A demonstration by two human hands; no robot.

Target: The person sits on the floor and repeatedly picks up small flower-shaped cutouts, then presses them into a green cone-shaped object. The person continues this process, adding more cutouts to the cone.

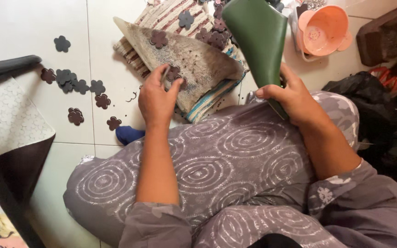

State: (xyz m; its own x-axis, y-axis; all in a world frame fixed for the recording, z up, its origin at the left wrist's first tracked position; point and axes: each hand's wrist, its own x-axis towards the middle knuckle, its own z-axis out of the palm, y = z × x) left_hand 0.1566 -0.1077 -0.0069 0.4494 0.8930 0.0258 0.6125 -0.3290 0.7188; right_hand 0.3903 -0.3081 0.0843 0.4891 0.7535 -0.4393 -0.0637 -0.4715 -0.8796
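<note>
My left hand (pixel 156 98) reaches onto a worn grey board (pixel 194 62) and pinches a small metal tool beside dark flower-shaped cutouts (pixel 176 78) lying there. My right hand (pixel 292 98) grips the lower edge of a green leather sheet (pixel 258 32), held upright and slightly curled above my lap. The board rests on a striped folded cloth (pixel 161 16). My legs in grey spiral-patterned fabric (pixel 235 156) fill the foreground.
Several dark flower cutouts (pixel 72 82) are scattered on the white tiled floor at left. An orange plastic bowl (pixel 325 30) stands at the back right, a black bag (pixel 382 119) at right. A patterned sheet with brown backing (pixel 10 124) lies at far left.
</note>
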